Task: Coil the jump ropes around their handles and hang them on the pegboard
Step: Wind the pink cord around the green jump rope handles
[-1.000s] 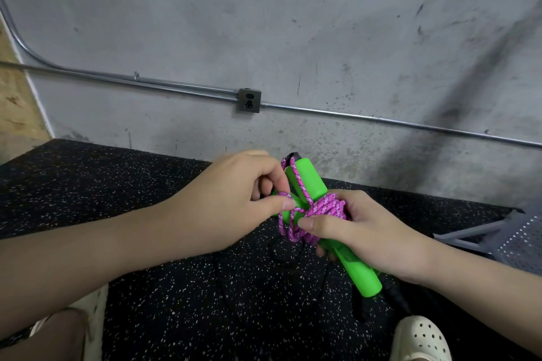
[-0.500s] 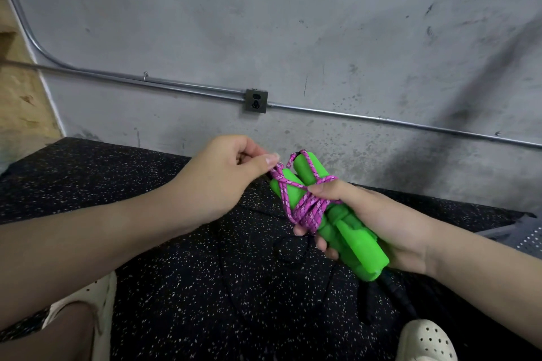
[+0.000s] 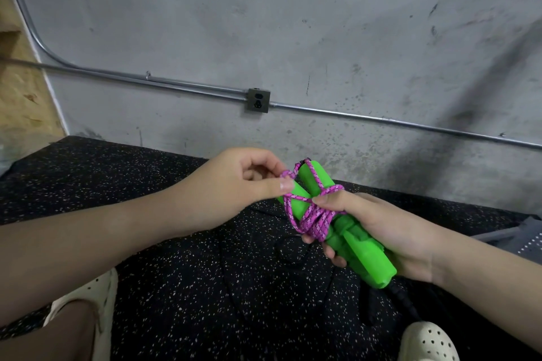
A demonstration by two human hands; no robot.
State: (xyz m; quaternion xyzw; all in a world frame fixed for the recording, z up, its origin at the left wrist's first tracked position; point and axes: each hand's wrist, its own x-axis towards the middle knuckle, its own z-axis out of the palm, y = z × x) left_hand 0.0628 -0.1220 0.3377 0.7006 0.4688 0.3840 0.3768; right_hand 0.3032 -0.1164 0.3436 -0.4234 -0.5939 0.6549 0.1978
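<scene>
The right hand (image 3: 390,231) is the main grip: its fingers wrap round the two bright green handles (image 3: 346,231) held side by side, the thumb lying over the turns of pink rope (image 3: 315,221) wound about their middle. The handles slant from the lower right, where their butt ends stick out below the palm, up toward the upper left, raised above the floor in front of the person. The left hand (image 3: 246,182) pinches a small loop of the same pink rope between thumb and forefinger, just beside the handles' upper ends; strands cross over those ends in an X.

Below lies a black rubber floor (image 3: 181,287) flecked with white, with a thin black cord (image 3: 293,252) on it under the hands. A cream perforated clog (image 3: 428,343) shows at the lower right, another (image 3: 96,296) at the lower left. Behind rises a grey concrete wall (image 3: 293,23) carrying a metal conduit (image 3: 381,120) and an outlet box (image 3: 258,100). A grey metal frame (image 3: 516,234) sits at the right edge.
</scene>
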